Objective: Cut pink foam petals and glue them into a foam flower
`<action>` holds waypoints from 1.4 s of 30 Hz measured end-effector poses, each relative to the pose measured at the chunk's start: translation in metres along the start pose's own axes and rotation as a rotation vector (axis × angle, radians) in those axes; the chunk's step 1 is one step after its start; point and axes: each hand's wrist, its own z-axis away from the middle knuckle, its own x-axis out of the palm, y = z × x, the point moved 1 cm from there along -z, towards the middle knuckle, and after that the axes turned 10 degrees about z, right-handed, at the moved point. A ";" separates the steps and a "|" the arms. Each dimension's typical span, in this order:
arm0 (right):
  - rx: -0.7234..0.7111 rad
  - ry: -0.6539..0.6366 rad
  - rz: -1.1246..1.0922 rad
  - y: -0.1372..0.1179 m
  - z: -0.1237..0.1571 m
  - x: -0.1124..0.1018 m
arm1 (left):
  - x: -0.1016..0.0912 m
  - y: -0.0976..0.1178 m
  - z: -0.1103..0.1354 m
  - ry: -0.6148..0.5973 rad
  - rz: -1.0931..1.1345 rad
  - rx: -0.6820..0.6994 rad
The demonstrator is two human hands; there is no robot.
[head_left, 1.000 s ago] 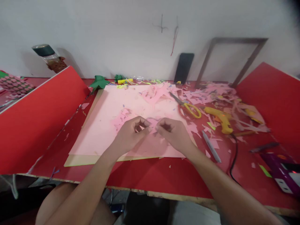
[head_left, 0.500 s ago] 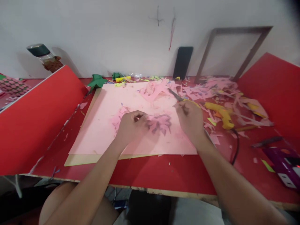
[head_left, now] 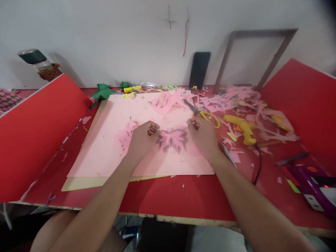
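Note:
A pink paper butterfly with dark edges point(head_left: 172, 140) is over the large pink sheet point(head_left: 94, 154), between my two hands. My left hand point(head_left: 144, 138) pinches the tip of its left wing with thumb and fingers. Close by the right wing's upper tip is my right hand point(head_left: 202, 134), its fingers curled together; what they hold, if anything, is hidden. Scissors with yellow handles point(head_left: 202, 112) lie just beyond the right hand. Partly behind my left hand, more cut pink paper point(head_left: 128, 133) rests on the sheet.
Pink offcuts point(head_left: 168, 101) and a heap of scraps point(head_left: 233, 98) lie at the back. A yellow glue gun point(head_left: 243, 129) with a cord is on the right. A phone point(head_left: 200, 70) and a frame point(head_left: 223, 59) lean on the wall. Red boards point(head_left: 39, 129) stand at both sides.
My right hand has moved away from the scissors toward the butterfly, leaving the yellow handles in view. The butterfly now faces up more squarely. The whole view has shifted slightly.

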 end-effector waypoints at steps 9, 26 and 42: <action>0.008 -0.043 0.055 -0.004 0.002 -0.002 | -0.001 0.005 0.003 0.024 -0.070 -0.034; 0.031 -0.090 0.041 -0.008 0.002 -0.005 | -0.003 0.001 0.002 0.031 -0.150 0.039; -0.028 -0.134 0.009 -0.012 0.008 -0.008 | -0.008 0.005 0.008 0.080 -0.168 0.085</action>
